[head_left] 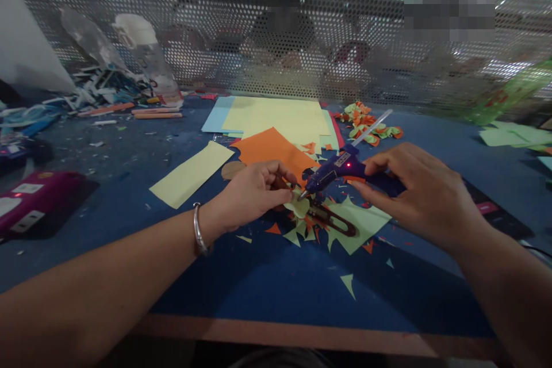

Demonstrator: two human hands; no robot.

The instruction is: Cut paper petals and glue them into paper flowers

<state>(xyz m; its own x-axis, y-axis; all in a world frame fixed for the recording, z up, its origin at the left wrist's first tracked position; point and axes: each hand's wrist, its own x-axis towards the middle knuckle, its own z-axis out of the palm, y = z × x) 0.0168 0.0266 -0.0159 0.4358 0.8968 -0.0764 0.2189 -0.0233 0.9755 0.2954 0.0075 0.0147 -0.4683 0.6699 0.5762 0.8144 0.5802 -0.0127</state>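
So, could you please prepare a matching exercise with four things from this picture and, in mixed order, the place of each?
1. glue gun
2. metal bracelet
3. white-capped bottle
4. purple box

A. around the left wrist
B. at the picture's left edge
C. held in the right hand
D. near the perforated panel

Pairs: 1-C; 2-A; 3-D; 4-B

Glue gun point(338, 168), one: dark blue, small red light point(348, 165) lit, clear glue stick point(374, 126) jutting from its rear; gripped in the person's right hand point(425, 198), nozzle point(304, 194) angled down toward the left hand point(261, 187). Paper piece point(297, 207), one: pale green, rounded, pinched in the left hand, directly at the nozzle; contact unclear from here.
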